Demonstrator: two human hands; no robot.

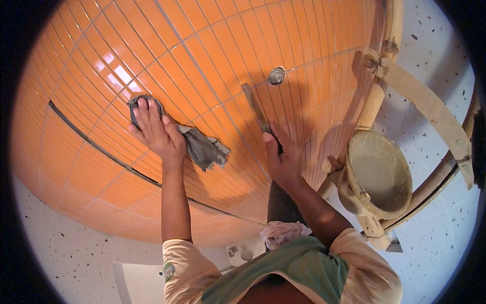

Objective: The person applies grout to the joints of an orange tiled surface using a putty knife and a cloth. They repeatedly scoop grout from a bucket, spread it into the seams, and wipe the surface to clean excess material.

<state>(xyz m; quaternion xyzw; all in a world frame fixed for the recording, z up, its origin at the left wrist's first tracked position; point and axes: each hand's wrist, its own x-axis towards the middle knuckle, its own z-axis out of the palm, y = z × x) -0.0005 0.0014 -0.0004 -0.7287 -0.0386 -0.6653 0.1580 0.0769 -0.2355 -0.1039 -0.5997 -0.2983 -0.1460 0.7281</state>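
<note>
My left hand [157,130] presses a bunched grey rag [202,148] against the orange tiled wall [207,66], fingers over its wadded end. The rag's ragged tail hangs out to the right below my wrist. Farther right, my right hand [284,158] grips a narrow flat-bladed scraper [255,109] by its dark handle. Its blade points up and to the left, close to the tiles; whether it touches them I cannot tell. Thin grey joint lines run between the long, narrow tiles.
A round metal fitting [276,76] sits in the wall above the scraper. At right, a crusted bucket [380,172] of cloudy greyish liquid stands against a rough wooden ladder [430,96]. A dark open groove [109,148] crosses the tiles at lower left. Speckled white surfaces [435,223] lie beyond.
</note>
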